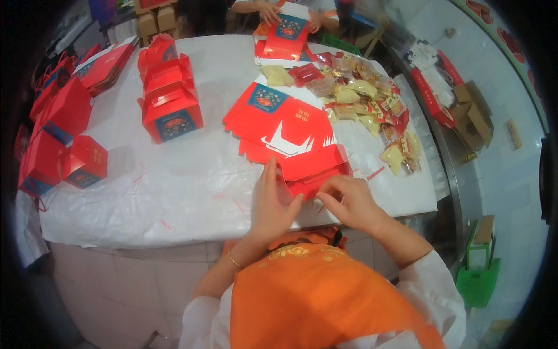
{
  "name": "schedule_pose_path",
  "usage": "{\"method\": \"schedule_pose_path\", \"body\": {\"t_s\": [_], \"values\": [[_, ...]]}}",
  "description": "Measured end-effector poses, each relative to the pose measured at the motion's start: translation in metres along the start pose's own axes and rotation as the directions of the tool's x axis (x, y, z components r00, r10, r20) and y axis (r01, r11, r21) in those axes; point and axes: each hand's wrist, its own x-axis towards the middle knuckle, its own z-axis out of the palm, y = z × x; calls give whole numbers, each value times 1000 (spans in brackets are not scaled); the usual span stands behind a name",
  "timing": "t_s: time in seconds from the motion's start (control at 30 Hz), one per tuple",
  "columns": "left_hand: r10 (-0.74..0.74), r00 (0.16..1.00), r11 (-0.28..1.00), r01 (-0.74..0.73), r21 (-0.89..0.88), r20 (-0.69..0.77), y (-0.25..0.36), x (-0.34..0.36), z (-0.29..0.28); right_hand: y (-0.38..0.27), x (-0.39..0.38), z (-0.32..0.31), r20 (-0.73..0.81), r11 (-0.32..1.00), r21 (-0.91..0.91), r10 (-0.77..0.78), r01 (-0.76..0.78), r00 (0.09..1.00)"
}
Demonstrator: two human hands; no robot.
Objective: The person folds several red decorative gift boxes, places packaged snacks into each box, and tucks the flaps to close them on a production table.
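Note:
In front of me at the table's near edge is a partly folded red cardboard gift box (314, 163), its walls raised and its top open. My left hand (273, 200) lies along the box's left side, fingers stretched out flat and thumb apart at the near corner. At the near right edge, the curled fingers and thumb of my right hand (351, 200) pinch the box's cardboard; the fingertips are partly hidden. Just beyond lies a fanned stack of flat red box blanks (276, 119) with blue printed panels and white cut-outs.
Finished red gift boxes (171, 113) stand in a row left of centre, with more red boxes (84, 160) at the left edge. Wrapped snack packets (363, 90) are heaped on the right. Across the table, another person's hands (268, 13) hold a box. Red scraps (238, 206) litter the white-covered table (192, 203).

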Motion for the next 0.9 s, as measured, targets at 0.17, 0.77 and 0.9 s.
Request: {"method": "schedule_pose_path", "body": {"t_s": [0.17, 0.77, 0.9], "values": [[40, 996, 991, -30, 134, -74, -12, -3, 13, 9, 42, -19, -384, 583, -726, -784, 365, 487], [40, 928, 926, 105, 362, -371, -7, 21, -31, -24, 99, 27, -149, 760, -203, -647, 618, 747], [84, 914, 943, 55, 327, -397, -8, 21, -27, -19, 106, 26, -81, 711, -325, -677, 623, 731]]}}
